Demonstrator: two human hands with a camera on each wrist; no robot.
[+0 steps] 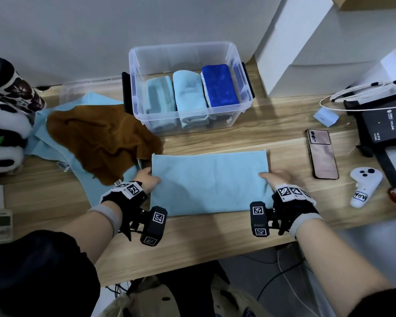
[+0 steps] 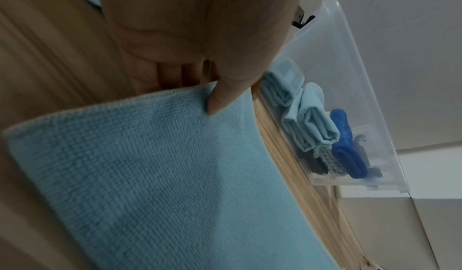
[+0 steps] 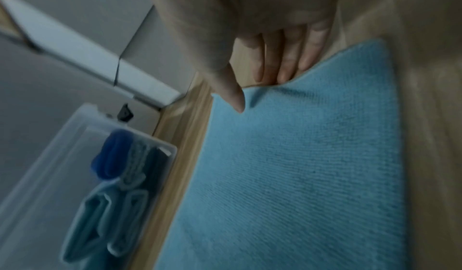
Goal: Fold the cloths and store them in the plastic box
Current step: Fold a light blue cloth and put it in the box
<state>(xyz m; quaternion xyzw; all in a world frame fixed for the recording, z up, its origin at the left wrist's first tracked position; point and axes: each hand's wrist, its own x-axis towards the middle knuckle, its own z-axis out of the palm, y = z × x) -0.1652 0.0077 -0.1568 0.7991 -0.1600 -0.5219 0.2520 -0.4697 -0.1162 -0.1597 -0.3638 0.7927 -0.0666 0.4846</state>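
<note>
A light blue cloth, folded into a long rectangle, lies flat on the wooden table in front of me. My left hand pinches its left edge: the thumb lies on top and the fingers are tucked underneath. My right hand pinches the right edge the same way, thumb on top, fingers slipping under the hem. Behind the cloth stands the clear plastic box. In it stand two folded light blue cloths and a dark blue one.
A crumpled brown cloth lies on another light blue cloth at the left, by a panda plush. To the right are a phone, a white controller, a small blue box and a black router.
</note>
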